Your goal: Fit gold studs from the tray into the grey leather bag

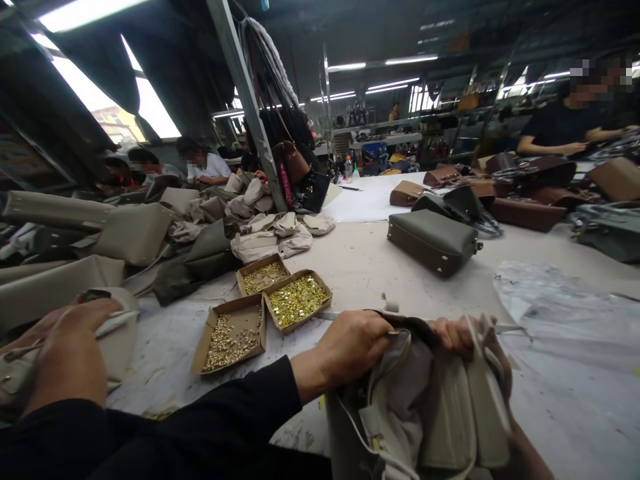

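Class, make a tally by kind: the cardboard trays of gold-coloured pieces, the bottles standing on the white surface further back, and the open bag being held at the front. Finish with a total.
Cardboard trays: 3
Bottles: 2
Open bag: 1
Total: 6

Bag (450,420) cut off by bottom edge; right hand (454,335) partly hidden behind it

Dim overall, glaring windows (154,110) and tube lights (90,13)
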`<state>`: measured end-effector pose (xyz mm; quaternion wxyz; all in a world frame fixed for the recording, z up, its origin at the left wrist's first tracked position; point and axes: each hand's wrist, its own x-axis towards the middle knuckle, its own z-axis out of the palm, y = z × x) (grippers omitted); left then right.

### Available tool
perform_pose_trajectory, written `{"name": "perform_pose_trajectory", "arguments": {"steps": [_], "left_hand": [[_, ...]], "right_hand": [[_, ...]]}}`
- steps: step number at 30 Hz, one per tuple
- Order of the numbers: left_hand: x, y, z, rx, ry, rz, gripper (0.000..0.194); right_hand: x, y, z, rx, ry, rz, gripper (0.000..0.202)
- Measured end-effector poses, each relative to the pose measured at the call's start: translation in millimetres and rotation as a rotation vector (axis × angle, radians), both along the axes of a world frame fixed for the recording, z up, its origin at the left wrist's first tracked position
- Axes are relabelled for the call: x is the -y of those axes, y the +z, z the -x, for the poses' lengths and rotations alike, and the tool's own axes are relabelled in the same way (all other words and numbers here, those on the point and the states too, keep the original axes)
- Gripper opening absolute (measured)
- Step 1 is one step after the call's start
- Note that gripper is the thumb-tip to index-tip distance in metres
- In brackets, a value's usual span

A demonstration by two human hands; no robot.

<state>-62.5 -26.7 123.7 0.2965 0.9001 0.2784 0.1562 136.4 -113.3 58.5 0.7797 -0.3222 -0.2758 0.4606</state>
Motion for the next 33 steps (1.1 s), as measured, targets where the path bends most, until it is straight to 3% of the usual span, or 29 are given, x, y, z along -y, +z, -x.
{"name": "perform_pose_trajectory", "arguments": {"steps": [4,7,9,14,19,21,23,28,31,33], "left_hand": [[-1.5,11.5,14.1,0.384,0.016,0.372,0.015],[-1.6,14.2,23.8,0.455,-0.011,0.548,0.016],[-1.4,16.6,28.6,0.471,-0.03,0.579,0.02],[-0.1,19.0,27.2,0.38,0.008,0.367,0.022],[9.7,6.8,4.8,-0.074,0.159,-0.135,0.018],[14.3,5.2,-1.4,-0.237,0.209,-0.263,0.022],[15.6,8.1,-0.3,-0.261,0.188,-0.249,0.025],[4.5,19.6,26.8,-0.028,-0.053,0.002,0.045],[2.5,23.4,38.9,-0.048,-0.082,-0.012,0.053],[6.2,26.2,39.7,-0.03,-0.069,-0.017,0.047]], "right_hand": [[-11.7,-2.9,2.5,-0.049,0.033,-0.092,0.061],[-11.1,1.4,7.9,-0.055,0.043,-0.104,0.056],[-8.6,4.6,9.3,-0.054,0.07,-0.091,0.055],[-7.2,5.0,2.9,0.032,0.048,-0.055,0.055],[-9.6,4.6,-0.2,0.107,-0.028,-0.02,0.056],[-9.2,6.9,0.8,0.122,-0.024,0.012,0.059],[-8.3,9.7,2.1,0.14,-0.026,0.041,0.06],[-8.2,10.3,2.3,0.137,-0.081,0.024,0.056],[-10.3,4.8,-0.9,0.129,-0.09,-0.037,0.051],[-12.2,0.7,-2.2,0.144,-0.108,-0.049,0.051]]}}
